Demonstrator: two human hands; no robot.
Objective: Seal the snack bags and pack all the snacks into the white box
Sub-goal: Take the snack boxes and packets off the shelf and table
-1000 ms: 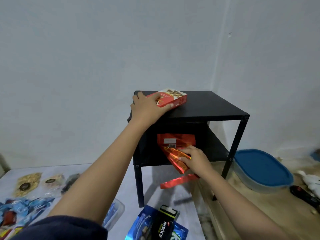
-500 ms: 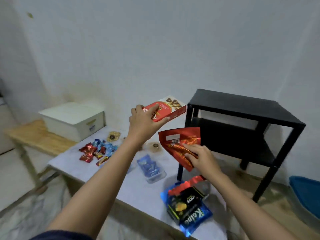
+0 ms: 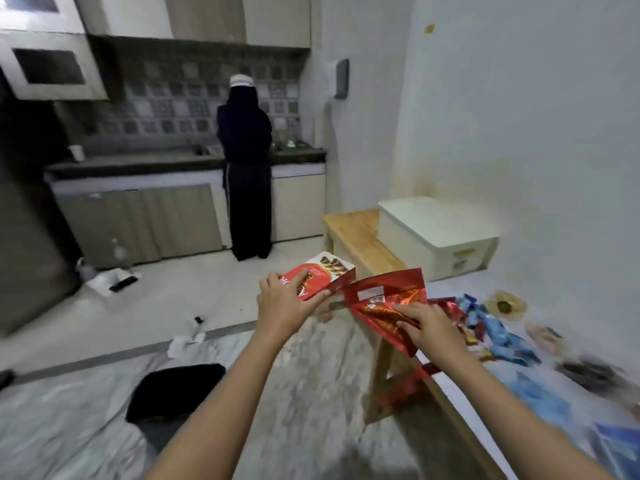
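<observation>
My left hand (image 3: 282, 306) grips a red wafer-roll carton (image 3: 320, 276) at mid-frame, held in the air. Just right of it my right hand (image 3: 427, 327) holds a red foil snack bag (image 3: 384, 299), fingers curled over its lower part; a torn red strip (image 3: 410, 379) hangs below. The white box (image 3: 434, 233) with its lid on stands on a wooden bench (image 3: 356, 237) against the right wall, beyond both hands. Several small blue and red wrapped sweets (image 3: 485, 320) lie on the white table (image 3: 540, 382) at the right.
A person in dark clothes (image 3: 247, 174) stands at the kitchen counter (image 3: 138, 161) at the back, facing away. A dark object (image 3: 173, 389) lies on the floor at lower left, with paper scraps (image 3: 185, 341) near it. Blue snack bags (image 3: 543, 400) and round snacks (image 3: 505, 303) sit on the table.
The view has swung left from the black shelf to the kitchen and the white box. Both hands lifted the carton and the red bag off the shelf and carry them leftward.
</observation>
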